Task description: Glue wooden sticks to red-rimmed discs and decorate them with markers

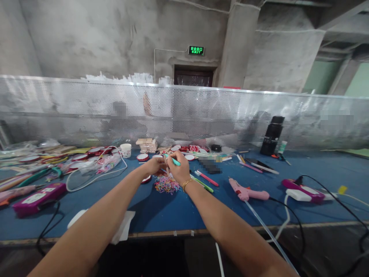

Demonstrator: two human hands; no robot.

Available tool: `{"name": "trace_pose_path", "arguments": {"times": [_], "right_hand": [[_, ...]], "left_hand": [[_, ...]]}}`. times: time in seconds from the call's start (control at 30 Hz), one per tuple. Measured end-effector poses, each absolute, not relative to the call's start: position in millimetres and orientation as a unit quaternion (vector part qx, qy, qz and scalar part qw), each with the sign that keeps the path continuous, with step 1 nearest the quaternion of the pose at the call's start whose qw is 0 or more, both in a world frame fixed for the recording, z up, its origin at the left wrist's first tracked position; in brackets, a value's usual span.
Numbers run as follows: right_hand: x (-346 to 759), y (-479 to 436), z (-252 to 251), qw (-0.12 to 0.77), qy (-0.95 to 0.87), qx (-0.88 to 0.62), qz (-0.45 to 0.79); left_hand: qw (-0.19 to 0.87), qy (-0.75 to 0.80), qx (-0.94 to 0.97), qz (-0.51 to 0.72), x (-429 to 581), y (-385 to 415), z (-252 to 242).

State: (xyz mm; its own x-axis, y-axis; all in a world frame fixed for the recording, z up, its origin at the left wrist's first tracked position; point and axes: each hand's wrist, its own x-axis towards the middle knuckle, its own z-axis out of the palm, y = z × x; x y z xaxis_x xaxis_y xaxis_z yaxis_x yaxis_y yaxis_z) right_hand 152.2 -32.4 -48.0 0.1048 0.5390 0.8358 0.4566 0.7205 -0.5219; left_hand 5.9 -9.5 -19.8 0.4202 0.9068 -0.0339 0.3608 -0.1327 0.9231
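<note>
My right hand (180, 169), with a gold bracelet on the wrist, is closed on a teal pen (173, 160) held over the blue table (161, 209). My left hand (155, 165) is pinched right beside it, fingers closed on something small I cannot make out, perhaps a thin wooden stick. Just below both hands lies a heap of coloured rubber bands (166, 185). A red round lid (146, 179) sits under my left wrist.
A pink glue gun (247, 191) lies to the right with its cable, a purple one (302, 191) farther right. Markers (206, 179), red-rimmed tins (142, 157), a white cup (126, 150), a black bottle (272, 135), purple case (39, 198) and a perforated metal screen (230, 115) surround them.
</note>
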Motion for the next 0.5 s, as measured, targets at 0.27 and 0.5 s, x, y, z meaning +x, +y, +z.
{"name": "trace_pose_path", "arguments": {"times": [0.27,0.5], "right_hand": [[151.7,-34.7,-46.2,0.643,-0.671,-0.368,0.03],[151.9,-35.1,-44.7,0.648,-0.658,-0.383,0.031]], "left_hand": [[0.478,0.458,0.692,0.289,6.2,-12.2,-18.5],[0.468,0.465,0.692,0.293,6.9,-13.8,-17.5]]}}
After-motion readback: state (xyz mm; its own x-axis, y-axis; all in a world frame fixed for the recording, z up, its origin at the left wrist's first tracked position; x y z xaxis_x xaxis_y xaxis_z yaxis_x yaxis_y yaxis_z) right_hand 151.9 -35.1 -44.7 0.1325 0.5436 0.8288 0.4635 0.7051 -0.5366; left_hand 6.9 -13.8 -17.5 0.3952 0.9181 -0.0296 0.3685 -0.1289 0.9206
